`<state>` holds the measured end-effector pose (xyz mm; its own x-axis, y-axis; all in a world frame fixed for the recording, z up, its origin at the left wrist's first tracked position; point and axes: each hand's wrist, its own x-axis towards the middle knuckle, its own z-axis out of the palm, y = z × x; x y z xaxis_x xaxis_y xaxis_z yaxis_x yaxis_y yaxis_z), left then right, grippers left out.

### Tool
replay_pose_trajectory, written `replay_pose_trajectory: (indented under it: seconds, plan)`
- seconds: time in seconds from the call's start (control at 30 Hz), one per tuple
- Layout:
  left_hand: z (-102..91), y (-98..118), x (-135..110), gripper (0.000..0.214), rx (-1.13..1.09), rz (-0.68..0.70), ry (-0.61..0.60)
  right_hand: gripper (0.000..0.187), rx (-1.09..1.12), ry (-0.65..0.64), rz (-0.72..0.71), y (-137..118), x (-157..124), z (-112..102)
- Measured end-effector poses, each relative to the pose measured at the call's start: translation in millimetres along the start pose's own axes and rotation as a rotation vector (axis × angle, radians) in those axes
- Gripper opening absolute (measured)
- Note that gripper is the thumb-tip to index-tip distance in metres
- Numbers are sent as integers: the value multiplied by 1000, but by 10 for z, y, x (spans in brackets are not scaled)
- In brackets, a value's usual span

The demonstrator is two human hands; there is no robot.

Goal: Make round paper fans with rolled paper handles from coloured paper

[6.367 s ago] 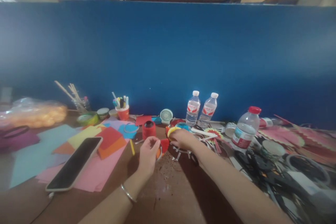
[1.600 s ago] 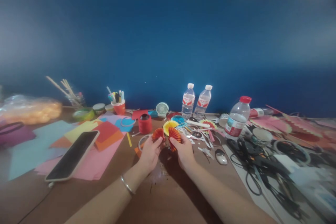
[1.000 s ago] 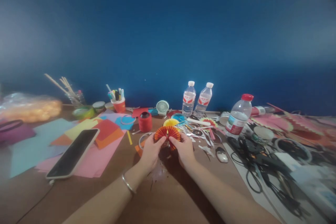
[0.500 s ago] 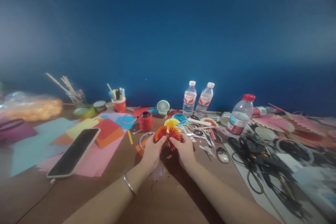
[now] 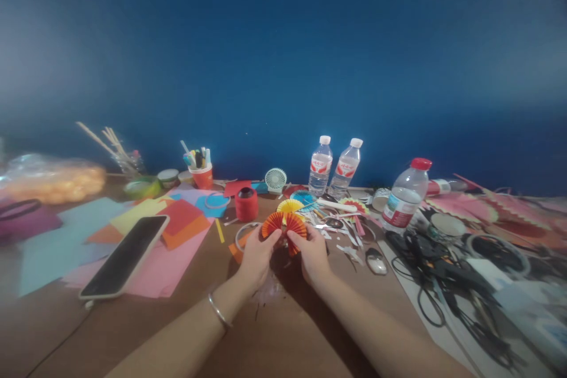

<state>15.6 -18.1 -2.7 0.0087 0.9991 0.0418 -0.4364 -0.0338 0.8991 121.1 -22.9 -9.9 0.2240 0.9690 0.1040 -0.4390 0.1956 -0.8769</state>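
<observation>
Both my hands pinch a pleated orange and red paper fan just above the brown table. My left hand, with a thin bracelet on its wrist, grips the fan's left half. My right hand grips the right half. The fan is spread into a half circle with a slight gap at its middle. A yellow pleated fan lies right behind it, and a red spool stands to the left.
A phone lies on coloured paper sheets at left. Two small water bottles and a larger bottle stand behind. Paper scraps, a small fan, a pen cup and black cables clutter the table. A blue wall backs it.
Earlier my hands held separate pieces apart. They have brought the orange-red pleated halves together into one fan. Over the last second the fan has barely shifted.
</observation>
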Motion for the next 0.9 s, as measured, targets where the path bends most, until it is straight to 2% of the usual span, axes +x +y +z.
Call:
replay_pose_trajectory:
  seconds: [0.2, 0.43, 0.67, 0.9]
  plan:
    - [13, 15, -11, 22, -17, -4, 4, 25, 34, -13, 2, 12, -10, 9]
    - [0, 5, -9, 26, 53, 7, 15, 25, -34, -14, 10, 17, -1, -5]
    - [2, 38, -8, 31, 79, -7, 76, 23, -37, -26, 14, 12, -7, -11]
    - [-33, 24, 10, 31, 96, 32, -30, 21, -42, -37, 22, 8, -4, -16]
